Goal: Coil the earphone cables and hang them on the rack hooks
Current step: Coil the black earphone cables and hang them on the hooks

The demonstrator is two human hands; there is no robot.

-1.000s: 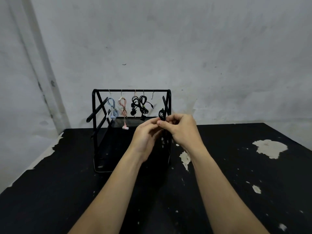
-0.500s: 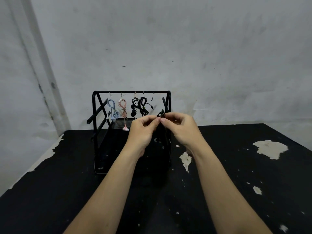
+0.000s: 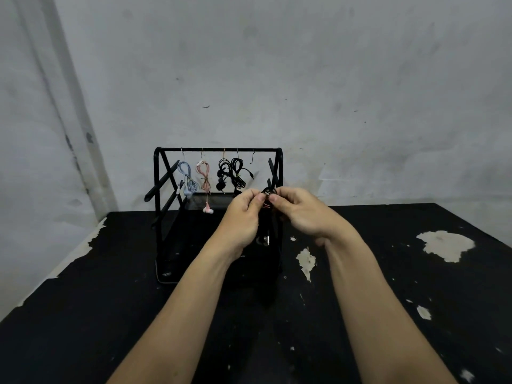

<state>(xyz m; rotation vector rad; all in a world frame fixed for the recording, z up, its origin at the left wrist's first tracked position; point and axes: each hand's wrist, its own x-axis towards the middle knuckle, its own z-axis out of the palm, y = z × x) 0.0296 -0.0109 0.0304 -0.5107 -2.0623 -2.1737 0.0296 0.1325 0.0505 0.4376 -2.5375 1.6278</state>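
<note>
A black earphone coil is pinched between my left hand and my right hand, in front of the black rack. A thin copper-coloured tie shows between my fingertips. The coil's lower part hangs dark against the rack, with a metal plug visible below. On the rack's top bar hang a blue coil, a pink coil and two black coils. One hook to their right hangs bare.
The rack stands at the back of a black table with chipped paint patches, close to a grey wall. The table's left edge runs diagonally at the left.
Both hands drew slightly apart, then back to fingertip contact, around the black coil. The hands sit a little lower against the rack than a second ago.
</note>
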